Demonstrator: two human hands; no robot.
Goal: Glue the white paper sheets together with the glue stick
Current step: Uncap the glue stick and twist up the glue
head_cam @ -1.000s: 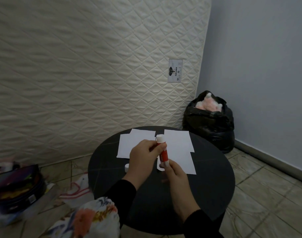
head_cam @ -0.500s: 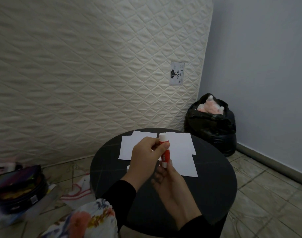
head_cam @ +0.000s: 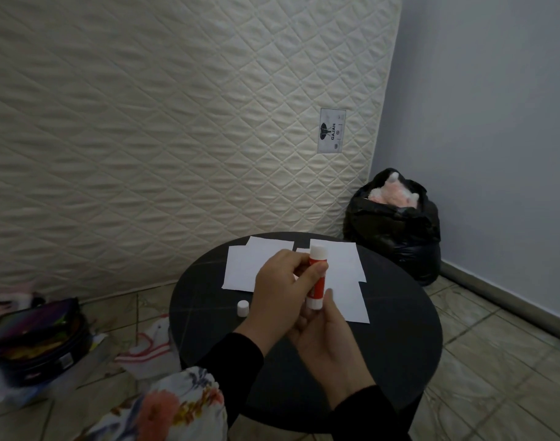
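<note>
On the floor at the far left lies an open case (head_cam: pixel 33 338) beside some cloth (head_cam: pixel 148 345). On the round black counter (head_cam: pixel 208 313), a small white cap (head_cam: pixel 243 307) stands left of the hands, apart from the glue stick (head_cam: pixel 316 278), so the stick looks uncapped, though its upper end is white and whether glue is out cannot be told. The left hand (head_cam: pixel 283 291) has its grip pinched around the stick's red middle, holding it nearly upright above the counter. The right hand (head_cam: pixel 329 338) grips the stick's lower end with its fingers, likely to twist the base. Beyond the hands, the paper sheets (head_cam: pixel 345 281) lie flat, overlapping loosely, left and right. No glue seems spread and no sheets look joined; gluing and pressing appear still to be done. A black bag (head_cam: pixel 396 230) stands far right.
</note>
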